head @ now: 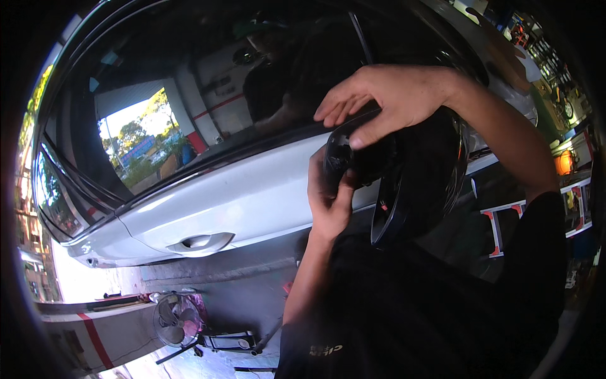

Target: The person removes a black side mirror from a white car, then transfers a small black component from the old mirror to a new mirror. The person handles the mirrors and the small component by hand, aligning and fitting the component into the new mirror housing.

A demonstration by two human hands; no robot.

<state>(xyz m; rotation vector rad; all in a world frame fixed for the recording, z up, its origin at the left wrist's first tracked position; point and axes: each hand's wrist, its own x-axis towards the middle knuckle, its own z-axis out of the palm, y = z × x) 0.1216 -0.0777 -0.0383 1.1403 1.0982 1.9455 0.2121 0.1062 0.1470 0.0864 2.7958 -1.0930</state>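
A black car door mirror (419, 189) stands out from the white car's side, its housing open towards me. My left hand (331, 203) grips a black plastic part (337, 149) with a curved rim at the mirror's window side, the thumb in front and the fingers behind. Above it, my right hand (397, 97) arches over with thumb and fingers apart. Its thumb tip lies over the part's inner face; whether it touches cannot be told. Inside the mirror, details are lost in shadow. A small red spot (384, 206) shows near the housing's lower edge.
The white car door (265, 175) with its handle (203, 244) and dark reflecting side window (213, 113) fills the left. Low on the floor are a fan (176, 320) and a floor jack (229, 342). A ladder-like frame (494, 232) stands at right, near shelving (551, 61).
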